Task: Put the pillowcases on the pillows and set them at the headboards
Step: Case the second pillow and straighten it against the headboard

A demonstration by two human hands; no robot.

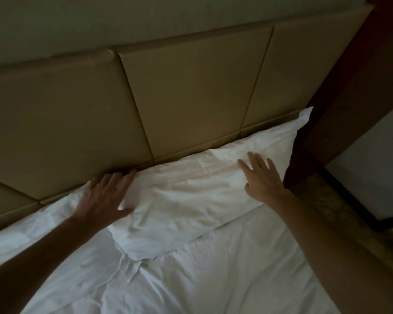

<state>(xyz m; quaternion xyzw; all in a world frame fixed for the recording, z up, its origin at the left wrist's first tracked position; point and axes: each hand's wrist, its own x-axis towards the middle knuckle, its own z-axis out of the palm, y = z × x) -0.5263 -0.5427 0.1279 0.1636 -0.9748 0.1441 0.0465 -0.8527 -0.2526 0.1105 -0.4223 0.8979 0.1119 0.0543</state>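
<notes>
Both hands' fingers (255, 162) lie straight, released, gripping nothing. Under them the cased pillow (191, 196) rests along the headboard (77, 109), which the left hand (104, 196) touches with its fingertips. The right hand (262, 177) presses nearer the pillow's far corner. Uneven pushing might skew the pillow.

white cased pillow (191, 196) lies flat on bed, long edge against tan panelled headboard (191, 87) (far corner peaked upward); case wrinkled, fully on.
</notes>
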